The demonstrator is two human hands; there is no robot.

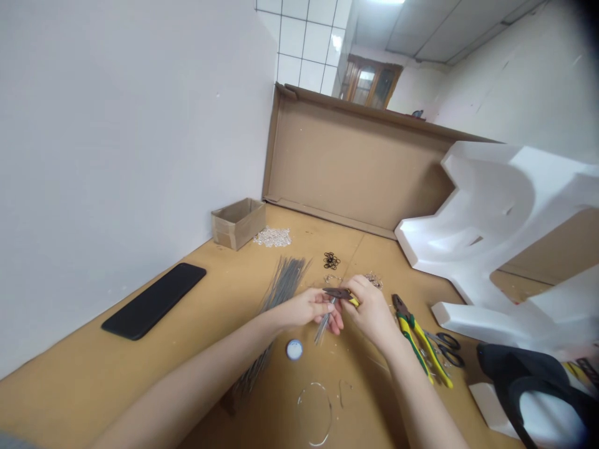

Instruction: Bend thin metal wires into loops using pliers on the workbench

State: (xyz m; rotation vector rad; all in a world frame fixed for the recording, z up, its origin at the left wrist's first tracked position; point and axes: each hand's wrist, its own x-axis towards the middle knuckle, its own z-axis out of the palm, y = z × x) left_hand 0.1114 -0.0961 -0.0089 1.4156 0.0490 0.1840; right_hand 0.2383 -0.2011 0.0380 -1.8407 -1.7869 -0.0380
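My left hand (311, 308) pinches a few thin metal wires (324, 322) at the middle of the board. My right hand (369, 312) grips small yellow-handled pliers (341, 294), and their dark jaws reach across to the wires at my left fingers. A bundle of long grey wires (281, 293) lies beneath and beyond my left forearm, partly hidden by it. Small piles of black rings (331, 260) and small metal pieces (373, 280) lie just beyond my hands.
Green-and-yellow pliers (416, 340) and black-handled scissors (445, 349) lie right. A white cap (294, 350), wire loop (316, 415), black phone (154, 300), small cardboard box (238, 223) and clear beads (272, 237) share the tan board (116, 368). White foam packing (491, 212) and a black bag (524, 380) stand right.
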